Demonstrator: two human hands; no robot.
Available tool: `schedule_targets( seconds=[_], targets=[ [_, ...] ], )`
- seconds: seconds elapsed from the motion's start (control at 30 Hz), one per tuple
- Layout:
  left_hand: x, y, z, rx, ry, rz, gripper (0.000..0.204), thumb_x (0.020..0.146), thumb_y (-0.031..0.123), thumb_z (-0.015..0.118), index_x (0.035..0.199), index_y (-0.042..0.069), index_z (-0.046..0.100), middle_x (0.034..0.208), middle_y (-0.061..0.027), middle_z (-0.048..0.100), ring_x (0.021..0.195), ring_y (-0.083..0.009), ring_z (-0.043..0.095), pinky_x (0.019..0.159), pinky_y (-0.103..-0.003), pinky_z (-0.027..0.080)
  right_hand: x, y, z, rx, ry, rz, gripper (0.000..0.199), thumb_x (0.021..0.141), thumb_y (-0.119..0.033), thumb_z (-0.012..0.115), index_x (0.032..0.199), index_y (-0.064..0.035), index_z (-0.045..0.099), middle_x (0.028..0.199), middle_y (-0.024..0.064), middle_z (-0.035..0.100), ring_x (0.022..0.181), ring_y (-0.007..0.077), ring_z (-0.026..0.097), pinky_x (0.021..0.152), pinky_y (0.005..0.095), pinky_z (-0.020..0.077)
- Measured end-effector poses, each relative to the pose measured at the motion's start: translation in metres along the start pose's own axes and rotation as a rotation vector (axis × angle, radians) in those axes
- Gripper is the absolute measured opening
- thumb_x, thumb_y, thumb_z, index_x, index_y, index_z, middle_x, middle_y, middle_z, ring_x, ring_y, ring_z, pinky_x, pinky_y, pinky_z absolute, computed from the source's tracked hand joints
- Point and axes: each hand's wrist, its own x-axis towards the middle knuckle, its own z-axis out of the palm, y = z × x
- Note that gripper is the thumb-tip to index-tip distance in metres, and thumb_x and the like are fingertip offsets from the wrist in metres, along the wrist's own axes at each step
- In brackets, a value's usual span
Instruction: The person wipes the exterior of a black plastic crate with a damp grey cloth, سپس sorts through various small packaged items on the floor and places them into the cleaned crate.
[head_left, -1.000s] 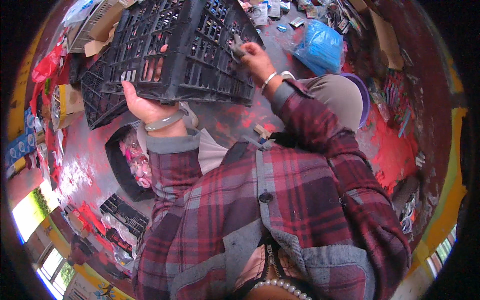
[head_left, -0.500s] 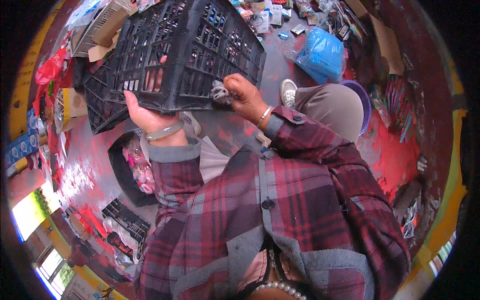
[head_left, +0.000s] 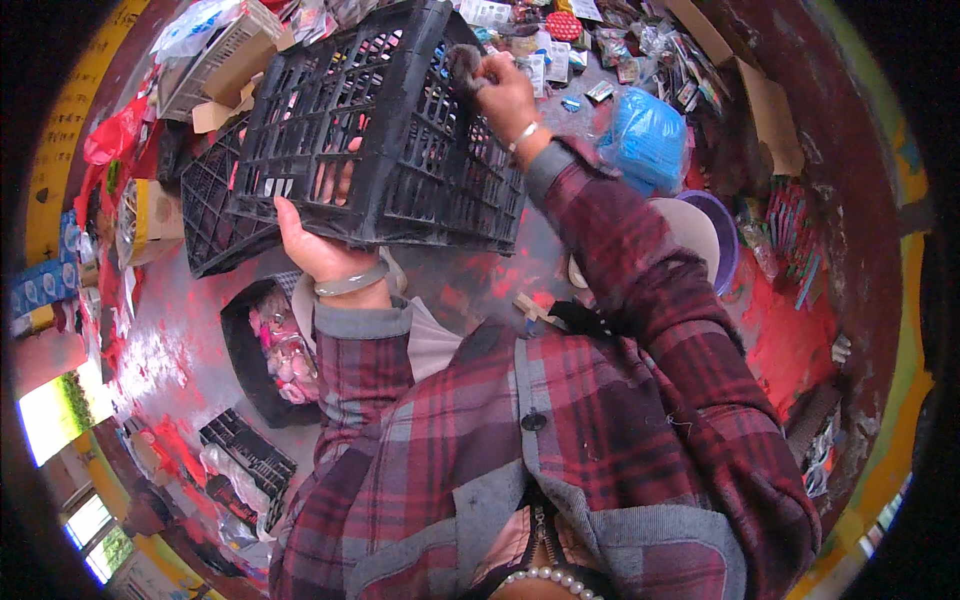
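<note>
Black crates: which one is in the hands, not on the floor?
The big black crate up front: left hand grips its lower edge, right hand is on its upper side. Another black crate sits behind, untouched.

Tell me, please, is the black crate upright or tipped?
Tipped: the crate is held off the floor, its slatted walls slanting, by the left hand.

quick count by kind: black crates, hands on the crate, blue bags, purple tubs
black crates: 1, held up
hands on it: 2, left hand and right hand
blue plastic bags: 1
purple tubs: 1
total: 5
</note>
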Motion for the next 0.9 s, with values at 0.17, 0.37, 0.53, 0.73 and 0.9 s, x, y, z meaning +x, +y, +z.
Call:
schedule_targets(
  seconds=[0.17, 0.37, 0.53, 0.73, 0.9],
  targets=[
    [-0.004, 0.007, 0.0, 0.028, 0.032, 0.028, 0.061, 0.09, 0.044, 0.027, 0.12, -0.006, 0.042, 0.119, -0.0281, 0.046, 0.112, -0.038, 0.045, 0.096, -0.049, 0.036, -0.087, -0.017, 0.02, 0.221, -0.044, -0.005, 0.018, 0.061, 0.006, 0.047, 0.073, -0.0058, 0.051, 0.074, 0.0119, 0.049, 0.074, 0.0281, 0.051, 0.068, 0.033, 0.0422],
    [-0.002, 0.002, -0.005, 0.049, 0.02, 0.02, 0.062, 0.089, 0.048, 0.027, 0.122, -0.002, 0.041, 0.118, -0.0221, 0.049, 0.107, -0.0367, 0.05, 0.093, -0.046, 0.04, -0.141, -0.047, -0.006, 0.234, -0.431, -0.142, 0.026, 0.054, 0.011, 0.045, 0.074, -0.0055, 0.048, 0.08, 0.0092, 0.047, 0.082, 0.0289, 0.05, 0.07, 0.0324, 0.0417],
    [0.0, 0.003, -0.008, 0.026, 0.074, -0.024, 0.064, 0.089, 0.047, 0.026, 0.12, -0.007, 0.042, 0.122, -0.028, 0.044, 0.114, -0.0369, 0.044, 0.097, -0.049, 0.035, -0.156, 0.05, -0.019, -0.12, -0.335, 0.166, 0.009, 0.063, 0.003, 0.048, 0.067, -0.0059, 0.049, 0.073, 0.0116, 0.05, 0.072, 0.0298, 0.052, 0.065, 0.0334, 0.0425],
    [0.0, 0.01, -0.011, 0.043, 0.003, 0.032, 0.058, 0.09, 0.043, 0.028, 0.121, -0.004, 0.042, 0.12, -0.027, 0.046, 0.11, -0.037, 0.048, 0.096, -0.047, 0.037, -0.096, 0.072, -0.032, -0.063, 0.039, 0.55, 0.014, 0.08, -0.013, 0.053, 0.087, -0.0029, 0.059, 0.085, 0.0105, 0.061, 0.073, 0.0112, 0.054, 0.061, 0.0272, 0.0438],
    [-0.004, 0.013, -0.003, 0.016, 0.024, 0.036, 0.057, 0.09, 0.043, 0.028, 0.12, -0.004, 0.043, 0.119, -0.0287, 0.046, 0.11, -0.0368, 0.048, 0.095, -0.047, 0.039, -0.002, -0.019, -0.019, 0.16, 0.119, 0.014, 0.034, 0.063, 0.001, 0.046, 0.095, -0.0012, 0.057, 0.092, 0.0167, 0.058, 0.088, 0.03, 0.056, 0.08, 0.0353, 0.0434]
  ],
)
